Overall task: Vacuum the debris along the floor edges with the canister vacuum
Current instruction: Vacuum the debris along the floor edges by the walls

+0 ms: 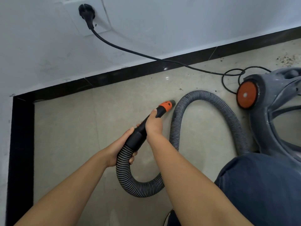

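Note:
I hold the vacuum's black hose handle [138,136] with both hands. My left hand [121,149] grips where the ribbed grey hose [211,101] joins the handle. My right hand [154,123] grips further up, just behind the orange collar and grey nozzle tip [168,105], which points at the beige tiled floor a little short of the black baseboard [114,77]. The hose loops on the floor to the grey canister vacuum [276,101] with an orange wheel at the right. Debris [286,59] lies scattered by the baseboard at the far right, with a few specks [180,89] near the nozzle.
A black power cord [146,55] runs from a plug in the wall socket [86,11] down across the baseboard to the canister, coiling beside the wheel. The baseboard turns a corner at the left [21,128]. My knee in dark trousers [260,190] is at the lower right.

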{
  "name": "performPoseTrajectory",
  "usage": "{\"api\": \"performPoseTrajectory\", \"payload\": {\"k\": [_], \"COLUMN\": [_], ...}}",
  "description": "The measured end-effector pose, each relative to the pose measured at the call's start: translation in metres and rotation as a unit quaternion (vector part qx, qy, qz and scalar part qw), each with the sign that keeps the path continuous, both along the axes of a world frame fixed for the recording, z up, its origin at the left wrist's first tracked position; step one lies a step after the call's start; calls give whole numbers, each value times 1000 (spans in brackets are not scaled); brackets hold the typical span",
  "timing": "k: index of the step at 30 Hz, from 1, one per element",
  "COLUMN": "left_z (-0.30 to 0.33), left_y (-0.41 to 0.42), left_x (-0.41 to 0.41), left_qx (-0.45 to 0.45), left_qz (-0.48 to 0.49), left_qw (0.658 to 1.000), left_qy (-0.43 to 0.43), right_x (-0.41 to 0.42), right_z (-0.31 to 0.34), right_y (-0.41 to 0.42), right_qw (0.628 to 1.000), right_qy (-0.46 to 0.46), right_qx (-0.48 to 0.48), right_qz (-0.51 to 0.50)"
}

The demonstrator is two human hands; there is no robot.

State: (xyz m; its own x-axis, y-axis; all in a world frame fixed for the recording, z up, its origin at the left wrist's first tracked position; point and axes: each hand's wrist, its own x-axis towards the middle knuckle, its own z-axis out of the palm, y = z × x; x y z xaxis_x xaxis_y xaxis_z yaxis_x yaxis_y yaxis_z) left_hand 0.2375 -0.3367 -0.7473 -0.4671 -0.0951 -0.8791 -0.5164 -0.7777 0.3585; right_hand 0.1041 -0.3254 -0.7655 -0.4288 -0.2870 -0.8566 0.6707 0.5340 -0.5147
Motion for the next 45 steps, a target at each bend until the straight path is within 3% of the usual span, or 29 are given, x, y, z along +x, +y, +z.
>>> {"api": "performPoseTrajectory", "payload": {"k": [9,16,29,37,42,45], "left_z": [4,-17,-21,-17,-25,-25], "left_y": [-20,-55,-50,-54,-48,-55], "left_x": [-35,-20,-54,-83,-88,-90], "left_qx": [47,34,-35,-34,-59,-81], "left_qz": [-95,-40,-23,-109,-88,-78], "left_qw": [994,998,997,993,993,993], "left_qy": [-10,17,57,39,51,46], "right_x": [-33,-28,-54,-78,-95,-106], "right_z": [0,-4,-25,-37,-35,21], "right_y": [10,-28,-51,-31,-26,-13], "right_qw": [995,998,999,994,999,999], "right_qy": [-10,20,47,56,16,-24], "right_qx": [52,60,21,12,8,-17], "right_qz": [-79,15,1,-92,-33,18]}}
